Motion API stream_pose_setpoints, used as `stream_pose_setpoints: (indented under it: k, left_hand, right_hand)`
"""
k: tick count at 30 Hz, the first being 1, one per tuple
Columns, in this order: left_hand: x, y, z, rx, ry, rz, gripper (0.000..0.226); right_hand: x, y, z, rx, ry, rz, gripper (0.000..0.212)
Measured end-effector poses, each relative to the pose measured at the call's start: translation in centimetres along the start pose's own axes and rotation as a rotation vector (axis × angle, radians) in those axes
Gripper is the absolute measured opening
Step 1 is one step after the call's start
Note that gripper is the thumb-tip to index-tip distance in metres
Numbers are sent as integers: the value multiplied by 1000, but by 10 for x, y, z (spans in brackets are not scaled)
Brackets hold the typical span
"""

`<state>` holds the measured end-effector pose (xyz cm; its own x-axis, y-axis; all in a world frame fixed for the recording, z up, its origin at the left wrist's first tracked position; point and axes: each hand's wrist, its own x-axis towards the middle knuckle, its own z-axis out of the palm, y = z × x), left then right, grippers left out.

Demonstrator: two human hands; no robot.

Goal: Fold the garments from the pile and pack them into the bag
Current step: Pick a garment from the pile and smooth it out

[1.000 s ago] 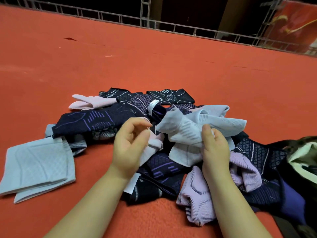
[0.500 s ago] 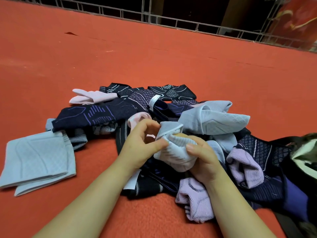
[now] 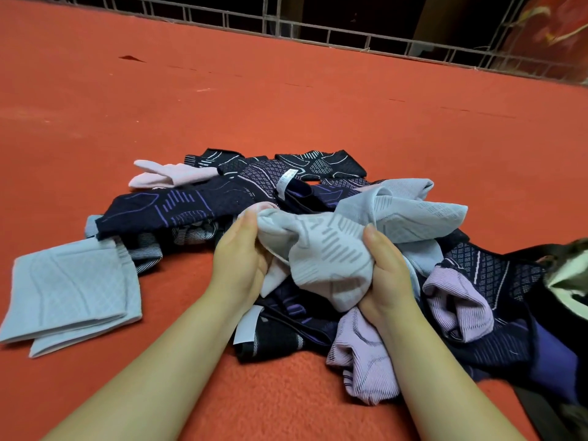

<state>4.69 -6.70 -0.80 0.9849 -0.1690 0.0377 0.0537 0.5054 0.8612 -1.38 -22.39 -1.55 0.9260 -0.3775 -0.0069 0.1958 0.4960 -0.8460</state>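
Note:
A pile of garments point(image 3: 222, 202) in navy, black, lilac and pale blue lies on the red carpet in front of me. My left hand point(image 3: 241, 259) and my right hand point(image 3: 386, 265) both grip one crumpled pale blue garment point(image 3: 327, 249), held between them just above the pile. Its far end trails to the right over the heap. A folded pale blue garment point(image 3: 70, 291) lies flat at the left. The dark bag point(image 3: 566, 268), with a pale lining, shows at the right edge, partly cut off.
Red carpet point(image 3: 286, 106) stretches far ahead and to both sides. A low metal railing point(image 3: 318, 30) runs along its far edge. A lilac garment point(image 3: 366, 354) lies near my right forearm.
Both hands have spread apart, pulling the pale blue garment wider between them. Earlier they were bunched close together on it. The view has dipped slightly.

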Motion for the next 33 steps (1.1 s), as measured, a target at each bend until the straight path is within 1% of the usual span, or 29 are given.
stream_pose_setpoints:
  k: [2, 4, 5, 7, 9, 11, 12, 13, 14, 17, 19, 20, 21, 23, 25, 26, 27, 28, 29, 30, 31, 32, 33]
  left_hand:
    - [1, 4, -1, 13, 34, -38, 61]
    - [3, 6, -3, 1, 75, -30, 59]
    - [3, 8, -4, -8, 92, -13, 53]
    - [0, 14, -6, -21, 58, 22, 43]
    - [2, 18, -12, -14, -60, 37, 42]
    - [0, 23, -17, 45, -295, 51, 43]
    - [1, 22, -20, 77, -391, 50, 46]
    - [2, 20, -23, 85, -446, 44, 48]
    - [3, 19, -24, 76, -462, 51, 46]
    - [0, 23, -22, -14, -416, 95, 33]
    - [-1, 26, -19, -80, -355, 103, 29]
    - [-2, 27, -18, -99, -336, 104, 30]
    - [-2, 28, -18, -121, -351, 89, 31]
    - [-2, 29, -21, -178, -480, 0, 30]
    - [1, 28, -26, -253, -681, -86, 25]
    - [2, 29, -28, -290, -785, -143, 26]
    - [1, 30, -28, -285, -850, -205, 31]
    - [1, 28, -28, -242, -876, -281, 41]
    - [1, 26, -27, -148, -858, -363, 51]
    - [0, 24, -25, -21, -796, -431, 50]
    - [-1, 20, -23, 123, -747, -469, 41]
    - [-2, 17, -22, 265, -751, -477, 38]
    - [-4, 15, -22, 393, -804, -464, 39]
  right_hand:
    - [-1, -6, -1, -18, 7, -6, 58]
    - [-4, -11, -3, -55, -4, -17, 40]
    - [-6, -13, -3, -76, -25, -20, 39]
    - [-7, -16, -4, -132, -100, -26, 53]
    - [-9, -18, -5, -180, -188, 1, 64]
    - [-11, -22, -7, -208, -296, 61, 67]
    - [-11, -25, -10, -217, -354, 94, 66]
    - [-13, -28, -12, -226, -412, 139, 64]
    - [-13, -31, -14, -235, -471, 193, 61]
    - [-16, -40, -20, -305, -611, 345, 68]
    - [-16, -44, -22, -352, -643, 345, 64]
    - [-16, -44, -23, -363, -639, 316, 61]
    - [-17, -45, -22, -362, -626, 281, 58]
    - [-20, -46, -17, -306, -624, 225, 53]
    - [-24, -45, -10, -266, -660, 222, 49]
    - [-25, -44, -7, -273, -674, 222, 48]
    - [-26, -43, -5, -291, -677, 219, 47]
    - [-24, -42, -5, -312, -668, 210, 47]
    - [-23, -41, -5, -335, -649, 199, 48]
    - [-22, -40, -5, -358, -625, 185, 49]
    - [-21, -40, -5, -385, -601, 167, 49]
    - [-20, -40, -7, -414, -582, 141, 47]
    - [-20, -40, -7, -451, -562, 114, 42]
